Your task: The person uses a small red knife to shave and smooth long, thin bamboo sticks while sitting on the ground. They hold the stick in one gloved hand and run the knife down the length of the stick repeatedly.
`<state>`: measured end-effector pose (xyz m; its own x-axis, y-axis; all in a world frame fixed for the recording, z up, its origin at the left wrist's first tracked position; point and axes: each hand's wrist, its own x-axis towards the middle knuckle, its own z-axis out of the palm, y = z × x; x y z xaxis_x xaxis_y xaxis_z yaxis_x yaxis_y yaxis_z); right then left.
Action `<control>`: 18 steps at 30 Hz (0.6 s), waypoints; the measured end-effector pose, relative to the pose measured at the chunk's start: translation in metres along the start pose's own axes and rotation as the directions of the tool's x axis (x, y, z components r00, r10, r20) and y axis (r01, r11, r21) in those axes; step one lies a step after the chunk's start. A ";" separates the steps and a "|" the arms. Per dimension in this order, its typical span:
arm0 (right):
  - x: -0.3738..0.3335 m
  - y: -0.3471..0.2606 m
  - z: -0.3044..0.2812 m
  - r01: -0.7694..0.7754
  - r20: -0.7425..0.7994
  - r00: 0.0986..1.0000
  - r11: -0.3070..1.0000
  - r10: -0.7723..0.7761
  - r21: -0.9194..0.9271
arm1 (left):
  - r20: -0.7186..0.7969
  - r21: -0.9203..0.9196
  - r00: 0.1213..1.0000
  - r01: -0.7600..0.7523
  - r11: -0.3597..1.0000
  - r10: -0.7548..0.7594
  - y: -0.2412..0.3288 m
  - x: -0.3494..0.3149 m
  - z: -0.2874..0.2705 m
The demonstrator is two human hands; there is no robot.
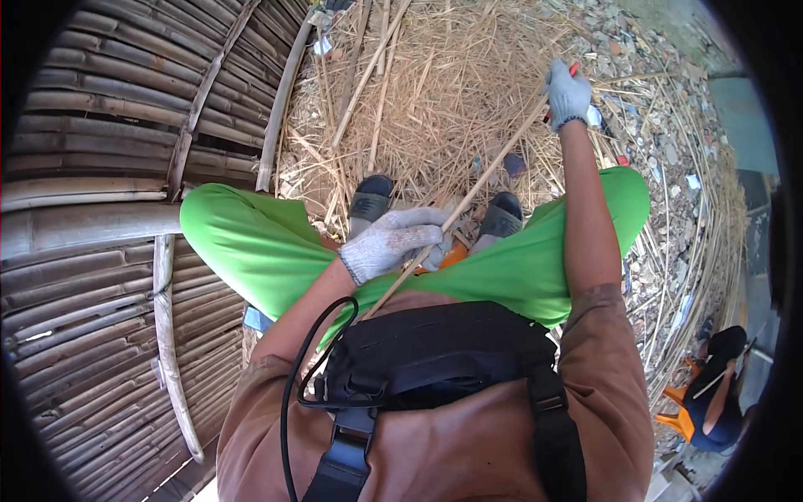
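A long, thin bamboo stick [493, 165] runs slantwise from my lap up to the far right. Near its lower part my left hand [399, 242], in a whitish knit glove, is closed around it. My right hand [569, 92], in a grey glove, reaches far forward, closed at the stick's far end. Bits of a red-handled tool [574, 69] poke out of that fist; its blade or head is hidden, so its exact kind does not show. My legs, in green trousers, are bent to either side of the stick.
Straw-like bamboo shavings [443, 84] cover the ground ahead, with several loose sticks [368, 75] on them. A bamboo slat wall [100, 151] stands close on my left. Rubble and long strips [694, 243] lie to the right. Another person [719, 393] sits at the lower right.
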<state>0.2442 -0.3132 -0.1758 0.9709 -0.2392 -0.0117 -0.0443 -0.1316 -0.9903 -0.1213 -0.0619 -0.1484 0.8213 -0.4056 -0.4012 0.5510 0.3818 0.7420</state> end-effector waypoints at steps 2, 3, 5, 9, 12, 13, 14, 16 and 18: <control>-0.001 -0.007 0.008 -0.003 -0.005 1.000 0.996 0.003 -0.091 | -0.003 -0.019 1.000 -0.001 1.000 0.001 -0.002 -0.009 -0.007; -0.005 -0.008 0.011 0.001 0.001 1.000 0.998 -0.001 -0.066 | -0.012 -0.049 1.000 0.006 0.999 -0.006 -0.005 -0.016 -0.008; -0.005 -0.011 0.010 0.023 -0.014 1.000 1.000 -0.023 -0.007 | -0.014 -0.044 1.000 0.007 0.999 -0.008 0.000 -0.022 -0.004; -0.003 -0.009 0.003 0.016 -0.023 1.000 0.991 -0.013 0.131 | -0.089 0.255 0.996 0.018 0.967 0.005 0.011 -0.033 0.012; -0.001 -0.004 0.008 -0.071 -0.088 0.993 0.990 0.082 0.121 | -0.197 0.412 0.980 0.074 0.908 0.010 0.004 -0.034 0.023; -0.012 -0.010 0.013 -0.121 0.002 0.992 0.942 0.126 0.312 | -0.226 0.341 0.974 0.061 0.938 0.019 0.001 -0.036 0.026; -0.019 -0.019 0.018 -0.197 0.078 0.980 0.881 0.181 0.430 | -0.234 0.292 0.972 0.056 0.955 0.014 0.000 -0.040 0.027; -0.014 -0.028 0.005 -0.288 0.246 0.955 0.728 0.168 0.622 | -0.248 0.185 0.969 0.048 0.982 -0.001 0.000 -0.041 0.029; -0.008 -0.025 -0.011 -0.351 0.403 0.915 0.557 0.033 0.752 | -0.224 0.082 0.974 -0.002 0.997 0.020 -0.001 -0.035 0.032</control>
<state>0.2350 -0.3184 -0.1492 0.9814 0.1642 -0.0993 -0.1888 0.7347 -0.6516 -0.1550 -0.0752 -0.1178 0.8445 -0.2010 -0.4963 0.5355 0.3129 0.7844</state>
